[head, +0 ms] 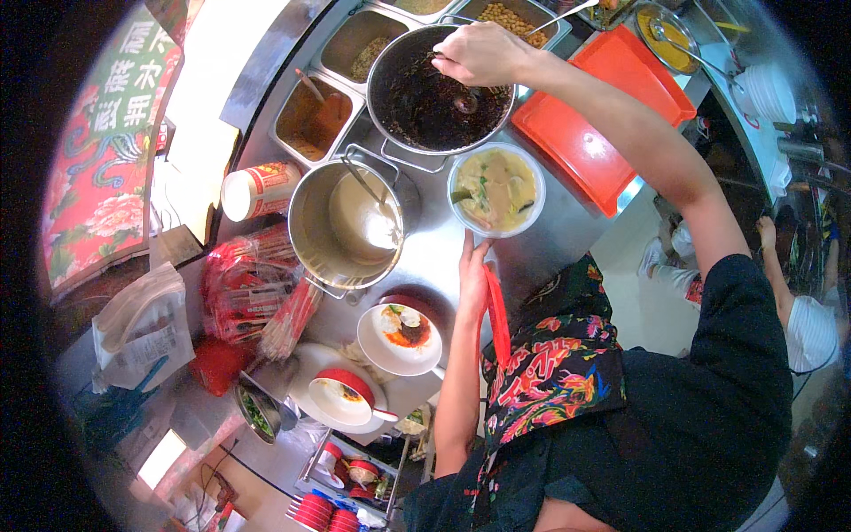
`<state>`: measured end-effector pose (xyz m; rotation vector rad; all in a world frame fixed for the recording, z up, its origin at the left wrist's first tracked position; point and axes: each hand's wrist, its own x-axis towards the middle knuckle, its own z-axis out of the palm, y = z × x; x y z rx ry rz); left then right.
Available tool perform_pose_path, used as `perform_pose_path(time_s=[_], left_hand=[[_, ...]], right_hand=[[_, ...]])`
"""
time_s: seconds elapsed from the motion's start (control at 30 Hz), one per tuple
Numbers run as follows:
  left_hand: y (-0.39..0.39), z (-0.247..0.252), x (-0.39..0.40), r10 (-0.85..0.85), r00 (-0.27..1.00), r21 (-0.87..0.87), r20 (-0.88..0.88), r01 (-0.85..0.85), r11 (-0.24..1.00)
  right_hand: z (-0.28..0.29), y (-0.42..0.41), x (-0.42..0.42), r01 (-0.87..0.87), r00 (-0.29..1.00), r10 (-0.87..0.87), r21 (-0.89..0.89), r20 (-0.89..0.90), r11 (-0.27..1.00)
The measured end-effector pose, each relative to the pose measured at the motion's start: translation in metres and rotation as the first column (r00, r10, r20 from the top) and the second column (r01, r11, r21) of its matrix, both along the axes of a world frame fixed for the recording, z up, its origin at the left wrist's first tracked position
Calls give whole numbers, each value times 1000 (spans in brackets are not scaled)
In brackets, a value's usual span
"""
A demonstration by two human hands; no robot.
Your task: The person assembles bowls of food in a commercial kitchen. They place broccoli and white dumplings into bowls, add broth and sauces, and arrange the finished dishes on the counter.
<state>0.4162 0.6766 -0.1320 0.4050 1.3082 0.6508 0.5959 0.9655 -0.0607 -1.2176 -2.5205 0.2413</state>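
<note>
My right hand (480, 54) is closed over the rim area of a large steel pot (442, 136) of dark chili oil or sauce; a ladle bowl (465, 102) shows in the dark contents, its handle mostly hidden. Under the near side of a round plastic bowl (497, 189) of pale soup with vegetables, my left hand (475, 266) supports or touches it, and a red strip (497, 316) hangs by the wrist. Left of that bowl stands a steel pot (346, 226) of cream-coloured liquid with a ladle. Two bowls (399, 339) (341, 399) with seasonings sit nearer to me.
Steel bins with a reddish paste (312, 120) and peanuts or beans (508, 20) line the back. A red tray (605, 120) lies right of the dark pot. Wrapped chopsticks (249, 286) and a paper tub (260, 191) stand left. Another person's arm (778, 266) shows at far right.
</note>
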Motion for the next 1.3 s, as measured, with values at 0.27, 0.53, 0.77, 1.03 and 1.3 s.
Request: perform_pose_path(time_s=[0.27,0.53,0.77,1.03,1.3], left_hand=[[-7,-10,-4,58,997,5,52,-59,998],[-54,-2,-33,161,986,166,-52,-151,975],[-107,6,-72,419,879,-135,-226,-454,881],[-126,59,-80,680,733,-57,-23,-680,731],[-132,81,-85,729,682,4,65,-730,683]], right_hand=[[-37,-24,-24,-151,971,155,34,-183,988],[-24,-43,-10,-252,945,204,-177,-254,951],[-15,-41,50,119,830,-341,-457,-442,881],[22,-74,88,263,654,-582,-577,-483,773],[8,-43,55,583,768,-614,-199,-181,788]])
